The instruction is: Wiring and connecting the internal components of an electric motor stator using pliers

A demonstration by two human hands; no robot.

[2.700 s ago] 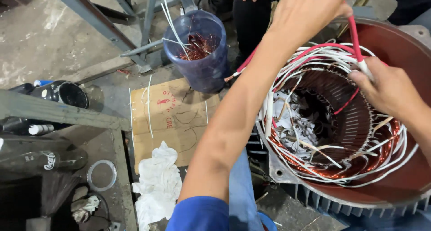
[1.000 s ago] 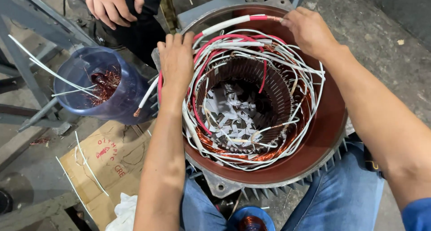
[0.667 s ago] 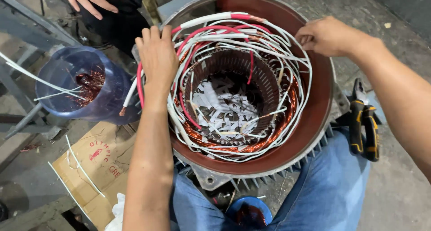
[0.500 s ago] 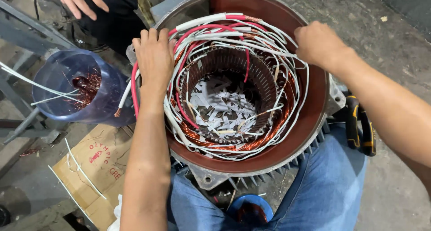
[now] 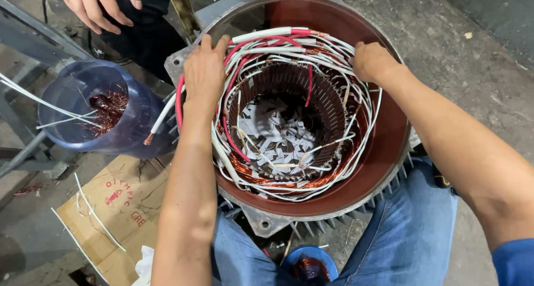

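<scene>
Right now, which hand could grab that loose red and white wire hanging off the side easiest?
Probably the left hand. It rests on the motor's rim right beside where the red and white wire hangs out. The right hand sits across on the far side of the windings.

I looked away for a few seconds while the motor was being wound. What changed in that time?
The right hand let go of the red wire it held up and came down onto the sleeved wires at the stator rim. The left hand settled on the opposite side of the coil. The pliers seen briefly at the right are out of view. The blue cup of copper scraps and the cardboard stayed put.
</scene>
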